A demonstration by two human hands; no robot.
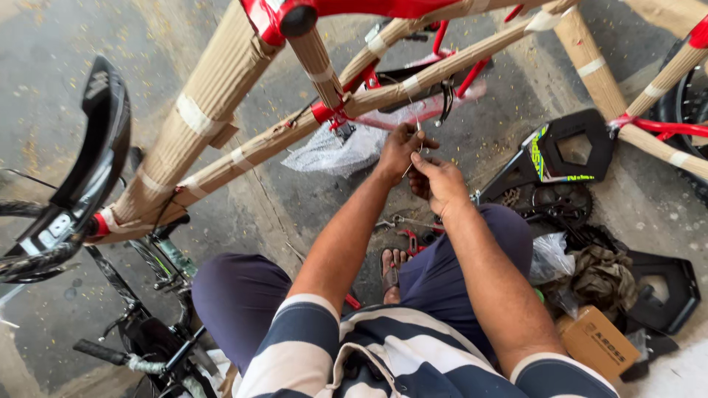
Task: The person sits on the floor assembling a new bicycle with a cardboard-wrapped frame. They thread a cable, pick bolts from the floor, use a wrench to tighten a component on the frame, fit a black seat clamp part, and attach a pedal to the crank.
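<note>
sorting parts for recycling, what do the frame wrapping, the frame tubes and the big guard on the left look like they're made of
Frame wrapping: looks like brown corrugated cardboard, ribbed and matte, taped in bands.
Frame tubes: probably metal, glossy red paint where bare.
Guard: likely moulded black plastic, smooth with a slight sheen.

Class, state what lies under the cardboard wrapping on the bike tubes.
Red frame shows at the joints between cardboard sleeves. Elsewhere the tubes are covered, so their surface cannot be seen.

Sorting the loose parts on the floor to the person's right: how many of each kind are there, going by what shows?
Black chain guards: 2, the other at
Chainring with crank: 1
Cardboard box: 1
Clear plastic bag: 1
Olive rag: 1
Total: 6
</note>
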